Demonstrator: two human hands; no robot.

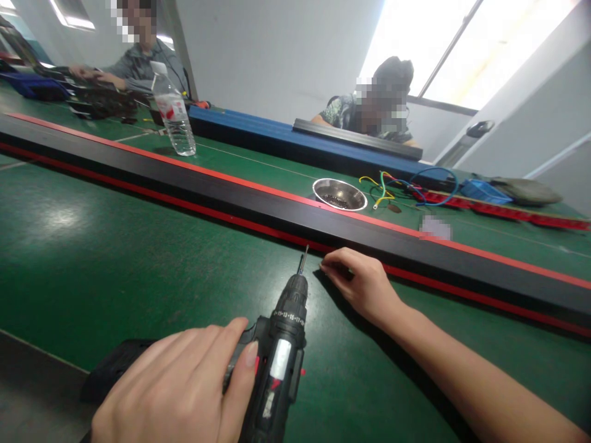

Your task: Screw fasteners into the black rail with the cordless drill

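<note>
My left hand [184, 381] is wrapped around the grip of a black cordless drill [281, 344], which lies on its side with its bit pointing away from me. The bit's tip [306, 249] comes close to the lower red edge of a long black rail with red edges [258, 206]; I cannot tell whether they touch. Just right of the tip, my right hand [357, 280] rests by the rail with thumb and fingertips pinched together. Whatever they hold, if anything, is too small to make out.
Behind the rail stand a metal bowl [340, 194] of small dark parts and a water bottle [173, 111]. Loose coloured wires [392, 184] lie to the right. Blue and black rails [258, 132] run along the far side of the green table [138, 264]. Two people [388, 104] sit beyond.
</note>
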